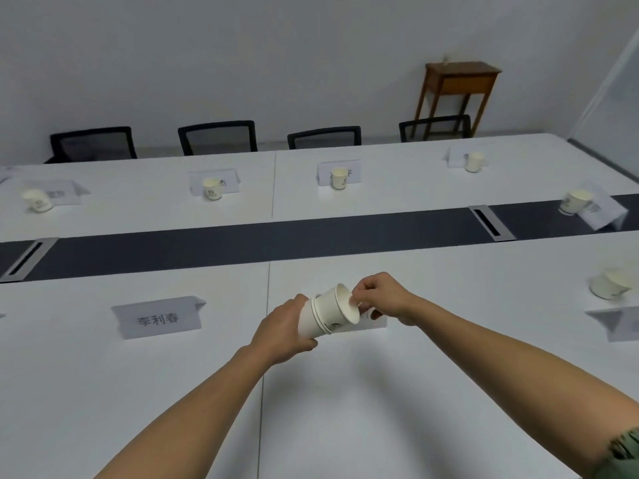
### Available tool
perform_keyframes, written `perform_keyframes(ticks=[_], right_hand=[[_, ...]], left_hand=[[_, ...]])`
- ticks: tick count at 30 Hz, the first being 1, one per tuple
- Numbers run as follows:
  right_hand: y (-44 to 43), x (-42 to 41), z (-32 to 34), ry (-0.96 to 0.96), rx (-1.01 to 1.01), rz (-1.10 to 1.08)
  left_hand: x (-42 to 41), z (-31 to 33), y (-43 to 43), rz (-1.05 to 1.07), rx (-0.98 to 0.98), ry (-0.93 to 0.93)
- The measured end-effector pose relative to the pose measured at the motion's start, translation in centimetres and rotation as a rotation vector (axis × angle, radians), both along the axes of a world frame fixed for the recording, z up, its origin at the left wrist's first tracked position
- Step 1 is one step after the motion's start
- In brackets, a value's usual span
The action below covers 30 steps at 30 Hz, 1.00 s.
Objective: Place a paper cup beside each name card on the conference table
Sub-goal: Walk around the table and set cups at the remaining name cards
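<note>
While the left hand (283, 335) is curled firmly round the base end of a stack of paper cups (316, 323), the right hand (380, 299) pinches the rim of the top cup (340, 304) between thumb and fingertips, its other fingers curled in. The stack is held tilted above the near half of the desk (138, 392), mouths facing right and away. The top cup sits partly out of the stack, directly between the two hands. Both forearms are bare and clear of the desk.

Just behind the hands lies a hidden card (375, 323), only its right edge showing. To the left, well apart from the stack, stands the near-left name card (159, 318), printed face legible. At the near right edge a blurred cup (610, 288) stands just beyond the near-right card (619, 323).

On the far half, four cups stand upright, each just in front of its card:
- far-left cup (37, 200), beside the far-left card (58, 191)
- second cup (212, 189), at the second card (228, 178)
- third cup (339, 178), at the third card (349, 171)
- fourth cup (473, 162), at the fourth card (460, 155)

At the right end, an end cup (575, 201) stands just beside the end card (603, 210), at the edge of the dark centre strip (242, 243).

Four chairs (218, 136) line the far side, with a wooden side table (460, 81) against the wall.
</note>
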State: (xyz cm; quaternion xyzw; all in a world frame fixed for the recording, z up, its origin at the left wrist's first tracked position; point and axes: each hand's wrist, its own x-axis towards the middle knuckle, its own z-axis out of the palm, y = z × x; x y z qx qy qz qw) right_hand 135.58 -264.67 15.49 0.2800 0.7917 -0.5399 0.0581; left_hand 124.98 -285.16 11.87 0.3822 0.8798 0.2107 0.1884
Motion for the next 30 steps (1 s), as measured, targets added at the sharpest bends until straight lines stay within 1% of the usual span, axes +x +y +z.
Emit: perform_keyframes(ticks=[2, 4, 8, 11, 16, 19, 22, 26, 30], right_hand=[[1.6, -0.9, 0.3, 0.022, -0.077, -0.068], [3.3, -1.9, 0.6, 0.051, -0.112, -0.133], [6.6, -4.9, -0.6, 0.081, -0.056, -0.295], [8.3, -7.7, -3.4, 0.042, -0.035, -0.403], [9.5, -11.2, -9.4, -0.082, -0.052, -0.510], [9.3, -12.9, -12.7, -0.154, -0.076, -0.551], [9.2, -13.8, -14.6, -0.192, -0.090, -0.569], [9.4, -14.3, -15.5, -0.232, -0.108, -0.571], [9.5, -14.0, -14.8, -0.248, -0.105, -0.550]], left_hand=[[-0.9, -0.8, 0.0, 0.027, -0.017, -0.019], [-1.5, -1.6, -0.2, 0.052, -0.042, -0.039], [-1.8, -3.8, -0.9, 0.090, -0.096, -0.104], [-1.6, -5.4, -1.4, 0.117, -0.121, -0.160], [-1.0, -7.2, -2.3, 0.151, -0.140, -0.217], [-1.1, -8.4, -3.1, 0.184, -0.162, -0.243], [-1.2, -9.2, -3.8, 0.213, -0.184, -0.264], [-1.2, -9.7, -4.5, 0.237, -0.213, -0.276], [-1.1, -9.3, -4.7, 0.252, -0.219, -0.267]])
